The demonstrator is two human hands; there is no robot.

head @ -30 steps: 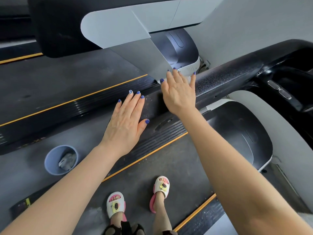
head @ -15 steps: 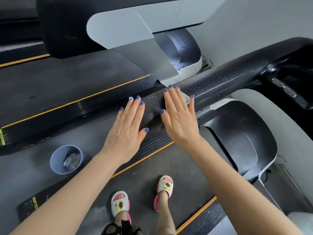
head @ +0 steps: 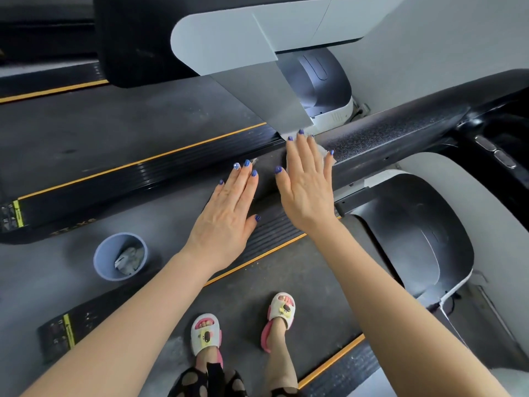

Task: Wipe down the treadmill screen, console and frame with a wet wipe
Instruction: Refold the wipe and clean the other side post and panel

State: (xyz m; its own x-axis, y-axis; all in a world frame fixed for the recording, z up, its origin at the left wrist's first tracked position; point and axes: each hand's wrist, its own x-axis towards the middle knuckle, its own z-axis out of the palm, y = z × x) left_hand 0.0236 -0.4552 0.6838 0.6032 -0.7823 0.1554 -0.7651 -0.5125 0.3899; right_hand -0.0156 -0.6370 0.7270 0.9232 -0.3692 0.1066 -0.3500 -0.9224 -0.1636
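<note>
Since 0.5 s ago: right hand (head: pixel 307 190) has slid forward and up along the long black textured handrail of the treadmill (head: pixel 400 130); fingertips now reach the base of the grey angled upright panel (head: pixel 269 96). Left hand (head: pixel 229 213) has held its place on the same rail.

Right hand: fingers straight and close together, palm pressed flat on the rail. Thin white wet wipe (head: pixel 323 154) lies trapped under the fingers; only a crumpled edge shows beside the little finger. No curl or pinch visible.

Left hand: flat, fingers extended and slightly spread, thumb out to the side, resting on the nearer end of the rail just beside the right hand. Holds nothing.

Small round pale-blue plastic bin (head: pixel 120 256) stands on the floor between two treadmill decks, crumpled grey-white wipes inside. Feet in white slides with pink soles (head: pixel 204 333) stand on the dark running belt (head: pixel 252 287), edged by an orange stripe.
</note>
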